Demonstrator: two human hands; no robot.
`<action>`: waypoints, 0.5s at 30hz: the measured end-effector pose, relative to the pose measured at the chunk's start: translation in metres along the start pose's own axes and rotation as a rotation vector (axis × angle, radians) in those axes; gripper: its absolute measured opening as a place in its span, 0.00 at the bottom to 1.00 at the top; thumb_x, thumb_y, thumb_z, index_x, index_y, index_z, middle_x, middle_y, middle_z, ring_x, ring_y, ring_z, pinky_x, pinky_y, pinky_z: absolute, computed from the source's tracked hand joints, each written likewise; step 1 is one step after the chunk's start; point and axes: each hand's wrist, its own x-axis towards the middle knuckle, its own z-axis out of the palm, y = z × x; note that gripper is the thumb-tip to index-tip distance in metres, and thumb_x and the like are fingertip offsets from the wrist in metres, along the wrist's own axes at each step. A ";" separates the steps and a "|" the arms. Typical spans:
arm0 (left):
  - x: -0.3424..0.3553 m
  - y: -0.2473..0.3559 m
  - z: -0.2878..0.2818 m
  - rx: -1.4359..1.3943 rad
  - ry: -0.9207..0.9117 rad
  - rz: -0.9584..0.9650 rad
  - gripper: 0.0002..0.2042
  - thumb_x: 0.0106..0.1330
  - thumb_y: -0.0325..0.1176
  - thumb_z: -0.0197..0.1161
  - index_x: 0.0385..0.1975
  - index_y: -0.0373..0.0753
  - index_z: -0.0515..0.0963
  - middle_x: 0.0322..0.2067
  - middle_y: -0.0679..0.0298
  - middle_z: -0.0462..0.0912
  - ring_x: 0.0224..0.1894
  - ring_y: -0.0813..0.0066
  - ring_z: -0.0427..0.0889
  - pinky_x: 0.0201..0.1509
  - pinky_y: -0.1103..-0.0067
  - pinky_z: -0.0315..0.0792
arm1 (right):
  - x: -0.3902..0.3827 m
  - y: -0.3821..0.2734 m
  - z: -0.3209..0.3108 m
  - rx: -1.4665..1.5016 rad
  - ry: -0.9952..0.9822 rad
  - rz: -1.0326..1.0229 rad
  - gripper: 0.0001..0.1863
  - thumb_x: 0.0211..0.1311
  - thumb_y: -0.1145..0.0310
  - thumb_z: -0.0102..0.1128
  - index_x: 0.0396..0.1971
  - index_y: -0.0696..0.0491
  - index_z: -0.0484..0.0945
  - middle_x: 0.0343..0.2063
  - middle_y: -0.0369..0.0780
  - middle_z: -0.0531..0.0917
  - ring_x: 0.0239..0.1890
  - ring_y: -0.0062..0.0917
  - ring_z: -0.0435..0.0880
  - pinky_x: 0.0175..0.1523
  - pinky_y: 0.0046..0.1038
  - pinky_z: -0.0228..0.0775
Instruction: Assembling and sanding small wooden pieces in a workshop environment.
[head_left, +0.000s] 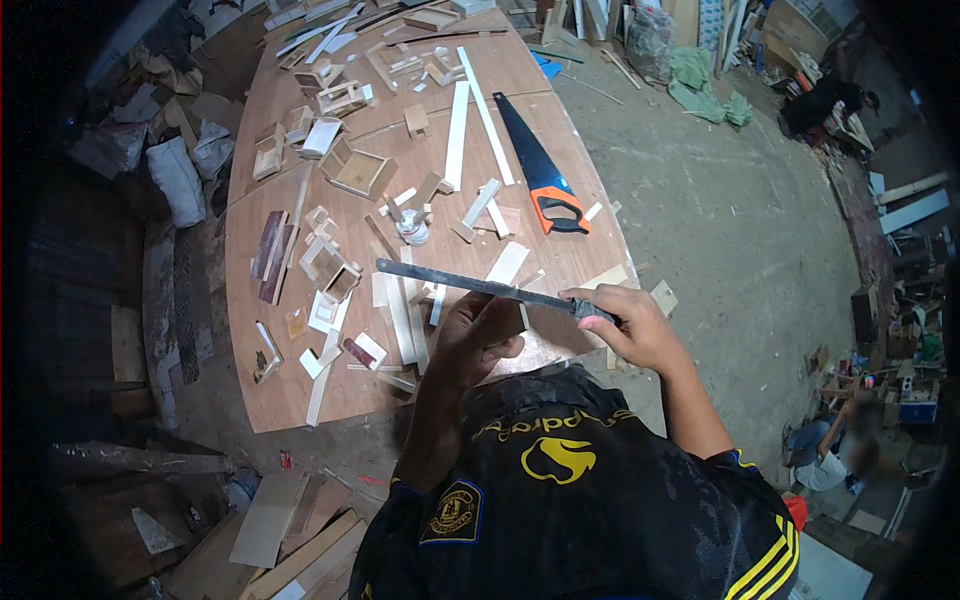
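My right hand point(637, 325) is closed round the dark handle of a long metal file point(440, 276). The file's blade points left across the front of my body, above the near edge of the table. Below the blade, my left hand point(478, 335) is closed on a small wooden piece point(523, 317), of which only a pale edge shows past the fingers. The blade crosses over the top of that piece; whether the two touch is hard to tell. Beyond my hands lies a handsaw point(543, 170) with an orange and black handle.
The wooden table point(260, 385) carries several small wooden box frames point(360, 172), white strips point(456, 135) and offcuts. A small plastic tub point(411, 230) stands among them. One person point(825, 105) is at the far right, another person point(835, 450) at the near right. Boards point(272, 515) lean at the lower left.
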 end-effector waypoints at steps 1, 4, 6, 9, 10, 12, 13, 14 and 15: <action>-0.001 0.002 -0.001 0.002 0.007 0.000 0.12 0.66 0.41 0.64 0.35 0.39 0.75 0.20 0.76 0.64 0.18 0.88 0.58 0.23 0.85 0.54 | 0.003 -0.002 -0.003 -0.024 -0.009 0.009 0.20 0.62 0.56 0.59 0.49 0.51 0.81 0.29 0.46 0.83 0.30 0.38 0.82 0.38 0.34 0.72; 0.001 0.004 -0.004 0.033 -0.038 -0.015 0.11 0.67 0.41 0.63 0.35 0.40 0.75 0.20 0.76 0.64 0.18 0.88 0.57 0.23 0.83 0.55 | 0.007 0.000 -0.004 -0.034 -0.001 -0.022 0.21 0.61 0.55 0.60 0.50 0.49 0.81 0.27 0.45 0.82 0.27 0.37 0.81 0.35 0.32 0.71; 0.003 -0.003 -0.006 0.047 0.127 -0.043 0.09 0.70 0.40 0.58 0.36 0.41 0.75 0.17 0.73 0.71 0.16 0.84 0.65 0.22 0.80 0.61 | 0.011 -0.001 -0.007 -0.031 0.003 -0.014 0.20 0.60 0.57 0.60 0.50 0.49 0.81 0.25 0.44 0.81 0.26 0.36 0.79 0.34 0.33 0.69; 0.005 0.002 0.005 0.068 0.045 -0.029 0.09 0.70 0.40 0.58 0.38 0.41 0.75 0.17 0.72 0.72 0.16 0.83 0.68 0.23 0.78 0.62 | 0.005 0.002 -0.011 -0.009 0.024 -0.008 0.18 0.60 0.59 0.60 0.48 0.51 0.82 0.23 0.44 0.81 0.26 0.36 0.79 0.35 0.32 0.69; 0.009 0.001 0.009 0.132 0.115 -0.041 0.10 0.70 0.41 0.58 0.38 0.41 0.75 0.16 0.71 0.71 0.16 0.81 0.68 0.24 0.76 0.63 | 0.004 0.008 -0.014 -0.021 0.034 -0.031 0.19 0.60 0.59 0.60 0.49 0.52 0.81 0.25 0.44 0.82 0.28 0.37 0.81 0.36 0.33 0.71; 0.013 -0.001 0.029 0.136 0.174 -0.044 0.11 0.70 0.41 0.58 0.38 0.40 0.75 0.16 0.71 0.71 0.16 0.80 0.68 0.25 0.76 0.63 | 0.001 0.017 -0.018 -0.030 0.043 -0.063 0.19 0.61 0.60 0.59 0.50 0.52 0.80 0.26 0.44 0.83 0.30 0.37 0.82 0.38 0.33 0.72; 0.017 -0.003 0.038 0.137 0.237 -0.041 0.11 0.70 0.41 0.58 0.38 0.40 0.75 0.17 0.70 0.72 0.16 0.80 0.68 0.26 0.76 0.64 | 0.000 0.022 -0.017 -0.067 0.104 -0.058 0.19 0.61 0.61 0.58 0.49 0.53 0.79 0.29 0.44 0.83 0.31 0.38 0.83 0.39 0.34 0.73; 0.024 -0.010 0.040 0.169 0.217 -0.019 0.13 0.72 0.43 0.55 0.41 0.38 0.75 0.18 0.70 0.71 0.15 0.80 0.67 0.27 0.77 0.64 | 0.000 0.028 -0.019 -0.101 0.163 -0.056 0.18 0.61 0.63 0.58 0.49 0.54 0.78 0.32 0.44 0.84 0.33 0.39 0.84 0.41 0.35 0.74; 0.035 -0.019 0.042 0.223 0.234 0.030 0.16 0.73 0.44 0.51 0.45 0.37 0.74 0.22 0.69 0.73 0.19 0.80 0.69 0.27 0.76 0.65 | 0.003 0.037 -0.023 -0.094 0.162 -0.072 0.18 0.61 0.63 0.58 0.49 0.54 0.78 0.32 0.44 0.84 0.33 0.39 0.84 0.41 0.35 0.74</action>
